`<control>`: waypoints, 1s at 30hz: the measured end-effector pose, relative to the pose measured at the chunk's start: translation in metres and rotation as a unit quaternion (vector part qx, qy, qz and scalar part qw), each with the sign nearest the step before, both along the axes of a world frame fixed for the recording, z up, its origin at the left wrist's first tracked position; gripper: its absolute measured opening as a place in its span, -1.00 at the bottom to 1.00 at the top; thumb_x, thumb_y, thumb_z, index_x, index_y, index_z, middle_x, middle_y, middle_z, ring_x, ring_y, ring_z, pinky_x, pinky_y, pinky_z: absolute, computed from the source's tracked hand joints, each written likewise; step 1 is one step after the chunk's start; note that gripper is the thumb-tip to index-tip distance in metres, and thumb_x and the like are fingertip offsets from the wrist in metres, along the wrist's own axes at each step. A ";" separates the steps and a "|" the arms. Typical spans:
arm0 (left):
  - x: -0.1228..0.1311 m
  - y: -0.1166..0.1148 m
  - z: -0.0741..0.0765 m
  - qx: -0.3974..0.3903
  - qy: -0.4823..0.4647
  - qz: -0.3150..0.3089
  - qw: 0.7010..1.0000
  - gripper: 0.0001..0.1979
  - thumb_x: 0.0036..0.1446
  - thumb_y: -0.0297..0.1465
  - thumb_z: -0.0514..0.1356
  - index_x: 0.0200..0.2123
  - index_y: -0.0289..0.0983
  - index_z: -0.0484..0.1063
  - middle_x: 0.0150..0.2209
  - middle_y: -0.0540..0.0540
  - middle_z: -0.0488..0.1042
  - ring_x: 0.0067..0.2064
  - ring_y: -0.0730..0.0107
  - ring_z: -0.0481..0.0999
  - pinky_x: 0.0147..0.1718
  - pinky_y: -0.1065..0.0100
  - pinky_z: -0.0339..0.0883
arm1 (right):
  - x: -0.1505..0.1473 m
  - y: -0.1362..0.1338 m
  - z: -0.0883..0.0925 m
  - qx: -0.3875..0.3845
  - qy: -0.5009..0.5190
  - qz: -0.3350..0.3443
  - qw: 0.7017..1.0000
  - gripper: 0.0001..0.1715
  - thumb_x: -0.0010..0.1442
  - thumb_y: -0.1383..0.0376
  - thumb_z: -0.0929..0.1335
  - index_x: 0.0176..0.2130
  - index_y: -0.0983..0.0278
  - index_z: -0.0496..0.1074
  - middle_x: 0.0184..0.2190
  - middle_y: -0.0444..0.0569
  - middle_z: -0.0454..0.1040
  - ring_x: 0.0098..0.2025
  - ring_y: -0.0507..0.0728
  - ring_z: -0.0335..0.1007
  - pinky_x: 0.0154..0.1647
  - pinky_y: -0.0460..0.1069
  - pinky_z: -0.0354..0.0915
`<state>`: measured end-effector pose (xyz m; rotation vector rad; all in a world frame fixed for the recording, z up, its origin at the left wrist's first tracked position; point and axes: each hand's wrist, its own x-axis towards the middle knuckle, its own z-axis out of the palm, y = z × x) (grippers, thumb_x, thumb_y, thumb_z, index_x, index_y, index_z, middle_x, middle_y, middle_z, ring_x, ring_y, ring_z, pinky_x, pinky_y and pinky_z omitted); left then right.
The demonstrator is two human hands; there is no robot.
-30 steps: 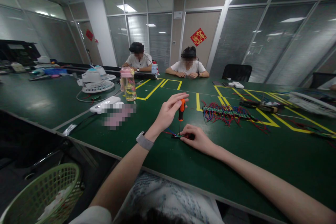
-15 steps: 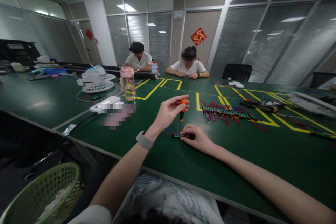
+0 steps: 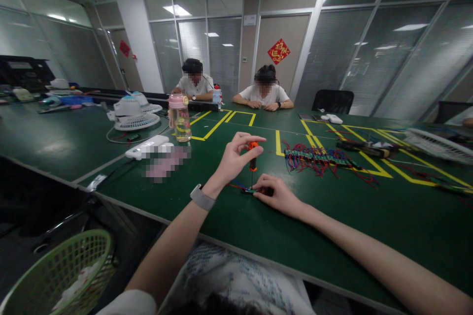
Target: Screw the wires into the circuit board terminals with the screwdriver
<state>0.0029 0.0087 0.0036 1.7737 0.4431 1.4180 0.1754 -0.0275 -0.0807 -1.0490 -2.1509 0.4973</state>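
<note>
My left hand (image 3: 238, 154) has its fingers around the orange-and-black handle of a screwdriver (image 3: 253, 163). The screwdriver stands upright, its thin shaft pointing down at a small green circuit board (image 3: 249, 191) on the table. My right hand (image 3: 275, 192) rests on the table with thumb and fingertips pinching the board's right end. Red and blue wires run from the board's left side; dark wire lies under my right fingers. Whether the screwdriver's tip touches the board I cannot tell exactly.
Right of my hands lies a row of circuit boards with red and blue wires (image 3: 321, 157). A pink-lidded bottle (image 3: 180, 120), a white power strip (image 3: 150, 147) and white fans (image 3: 136, 115) are on the left. Two people sit opposite. A green basket (image 3: 59, 266) stands below the table edge.
My left fingers have shifted around the handle, with the forefinger now stretched out over it. The handle's top has leaned slightly left. My right hand and the board stay in place.
</note>
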 end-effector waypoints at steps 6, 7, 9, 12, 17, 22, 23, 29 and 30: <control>0.002 0.001 -0.002 -0.059 -0.037 -0.122 0.990 -0.66 0.19 -0.30 0.13 0.01 -0.23 0.44 -0.09 -0.17 0.48 -0.10 0.27 0.49 -0.09 0.20 0.36 | 0.000 0.001 0.000 -0.003 0.004 0.002 1.000 -0.87 0.12 0.35 0.37 -0.29 0.32 0.52 -0.39 -0.04 0.39 -0.42 0.03 0.31 -0.40 -0.07 0.26; 0.002 0.000 -0.002 -0.054 -0.030 -0.103 0.993 -0.67 0.14 -0.31 0.18 -0.02 -0.24 0.45 -0.15 -0.16 0.50 -0.15 0.30 0.50 -0.12 0.23 0.37 | 0.000 0.001 0.000 -0.004 0.005 0.001 1.000 -0.87 0.12 0.35 0.37 -0.29 0.32 0.52 -0.39 -0.04 0.39 -0.42 0.03 0.31 -0.40 -0.07 0.27; 0.001 0.000 -0.002 -0.022 -0.014 -0.044 0.999 -0.70 0.03 -0.33 0.29 -0.13 -0.25 0.52 -0.20 -0.12 0.48 -0.20 0.38 0.47 -0.17 0.33 0.35 | 0.000 0.000 0.000 -0.005 0.005 0.002 1.000 -0.87 0.11 0.36 0.37 -0.29 0.32 0.52 -0.38 -0.04 0.39 -0.42 0.03 0.31 -0.40 -0.07 0.26; 0.000 0.000 -0.001 0.004 -0.002 -0.022 1.000 -0.76 0.04 -0.33 0.28 -0.18 -0.23 0.54 -0.05 -0.13 0.39 -0.16 0.42 0.43 -0.21 0.41 0.33 | 0.000 0.000 0.000 -0.005 0.005 0.003 1.000 -0.87 0.11 0.36 0.37 -0.28 0.32 0.53 -0.38 -0.05 0.38 -0.42 0.02 0.31 -0.40 -0.08 0.26; 0.001 -0.001 0.000 -0.017 -0.011 -0.045 0.999 -0.73 0.12 -0.33 0.21 -0.10 -0.24 0.49 -0.20 -0.12 0.48 -0.27 0.43 0.45 -0.25 0.37 0.34 | 0.000 0.001 -0.002 -0.001 0.008 0.001 1.000 -0.87 0.11 0.36 0.38 -0.28 0.32 0.53 -0.39 -0.05 0.39 -0.43 0.03 0.31 -0.41 -0.07 0.26; 0.000 0.000 0.000 0.038 0.004 0.032 0.999 -0.80 0.10 -0.33 0.21 -0.21 -0.24 0.54 -0.13 -0.12 0.43 -0.09 0.36 0.41 -0.13 0.37 0.31 | 0.000 0.001 -0.002 -0.003 0.008 0.001 1.000 -0.87 0.11 0.35 0.38 -0.28 0.32 0.53 -0.39 -0.05 0.39 -0.43 0.03 0.31 -0.41 -0.07 0.26; 0.000 0.001 0.000 0.027 -0.003 0.002 1.000 -0.76 0.18 -0.34 0.12 -0.15 -0.23 0.53 -0.06 -0.14 0.41 -0.02 0.33 0.40 -0.09 0.34 0.31 | 0.000 0.001 -0.002 -0.004 0.007 0.001 1.000 -0.86 0.11 0.36 0.38 -0.28 0.32 0.53 -0.39 -0.05 0.39 -0.43 0.02 0.31 -0.41 -0.07 0.26; 0.002 -0.001 0.000 -0.036 -0.025 -0.039 0.998 -0.71 0.10 -0.33 0.21 -0.10 -0.28 0.48 -0.24 -0.11 0.49 -0.30 0.42 0.48 -0.27 0.34 0.40 | 0.000 0.001 -0.001 0.000 0.003 -0.002 1.000 -0.87 0.11 0.36 0.38 -0.28 0.32 0.53 -0.39 -0.05 0.39 -0.42 0.02 0.32 -0.40 -0.08 0.26; 0.002 -0.001 0.000 -0.020 -0.020 -0.008 1.000 -0.74 0.05 -0.34 0.26 -0.16 -0.28 0.51 -0.27 -0.09 0.49 -0.32 0.45 0.46 -0.29 0.38 0.38 | 0.000 0.001 -0.001 0.001 0.002 -0.002 1.000 -0.87 0.11 0.36 0.38 -0.28 0.32 0.53 -0.39 -0.05 0.39 -0.42 0.02 0.32 -0.41 -0.08 0.26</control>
